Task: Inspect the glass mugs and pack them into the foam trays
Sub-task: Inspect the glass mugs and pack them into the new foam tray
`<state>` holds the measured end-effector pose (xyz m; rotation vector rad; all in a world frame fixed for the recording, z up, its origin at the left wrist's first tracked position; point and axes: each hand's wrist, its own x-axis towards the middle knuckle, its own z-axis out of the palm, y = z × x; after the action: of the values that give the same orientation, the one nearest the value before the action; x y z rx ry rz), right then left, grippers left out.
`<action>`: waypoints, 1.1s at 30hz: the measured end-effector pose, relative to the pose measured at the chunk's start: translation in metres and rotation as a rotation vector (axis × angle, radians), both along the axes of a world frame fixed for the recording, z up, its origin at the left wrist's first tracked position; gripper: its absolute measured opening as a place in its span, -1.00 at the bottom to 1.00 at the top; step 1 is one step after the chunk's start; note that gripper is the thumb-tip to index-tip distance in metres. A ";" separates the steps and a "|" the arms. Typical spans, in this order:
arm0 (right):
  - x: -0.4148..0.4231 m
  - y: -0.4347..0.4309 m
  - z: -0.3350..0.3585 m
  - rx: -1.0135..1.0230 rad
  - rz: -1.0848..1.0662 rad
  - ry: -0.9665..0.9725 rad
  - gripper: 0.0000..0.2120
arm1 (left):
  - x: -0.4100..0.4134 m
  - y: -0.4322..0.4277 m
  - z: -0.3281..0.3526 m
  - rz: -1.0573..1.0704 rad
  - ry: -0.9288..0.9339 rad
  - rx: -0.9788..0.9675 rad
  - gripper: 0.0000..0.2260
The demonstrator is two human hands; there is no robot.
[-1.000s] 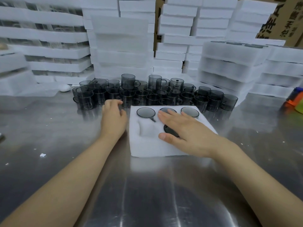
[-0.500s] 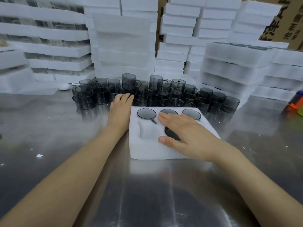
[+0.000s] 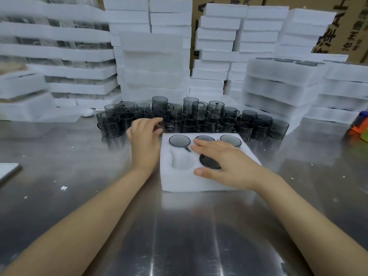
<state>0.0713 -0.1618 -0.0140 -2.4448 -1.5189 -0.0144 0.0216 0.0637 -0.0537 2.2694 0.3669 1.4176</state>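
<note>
At the far left edge of the steel desk [image 3: 59,160] lies the corner of a flat white sheet [image 3: 9,171], and a small white foam crumb [image 3: 63,188] sits nearer the middle. Behind, along the left, stand stacks of foam trays [image 3: 59,56] with clear glass visible between the layers. A small white rounded object [image 3: 87,112] rests on the desk just before the cluster of smoky grey glass mugs [image 3: 199,120], which stand upright in rows across the back of the desk, a few stacked higher than the rest.

The left hand [image 3: 145,136] reaches to the near edge of that cluster, its fingers curled at a mug in the front row; whether it really grips the mug I cannot tell.

Just right of this hand sits the foam tray [image 3: 179,182] being filled. Three mugs sit in its far row of pockets, rims up, the left mug [image 3: 179,140] fully in view. One more mug [image 3: 209,162] sits in the near row, partly covered. The near-left pocket [image 3: 182,161] holds nothing.

The right hand [image 3: 225,162] lies flat on the tray, fingers straight and relaxed, over the near-row mug, grasping nothing.

Further right rise more foam tray stacks [image 3: 282,86], cardboard boxes [image 3: 350,30] behind them, and an orange and blue object [image 3: 358,126] at the desk's right edge.
</note>
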 end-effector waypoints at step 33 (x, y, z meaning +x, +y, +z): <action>0.005 0.002 -0.013 0.533 0.004 -0.033 -0.29 | -0.029 -0.027 0.031 -0.124 -0.350 0.876 -0.78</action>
<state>0.0765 -0.1602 -0.0267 -2.0213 -1.3196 -0.4069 -0.0073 0.0371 -0.0222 2.4915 -0.6176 2.1353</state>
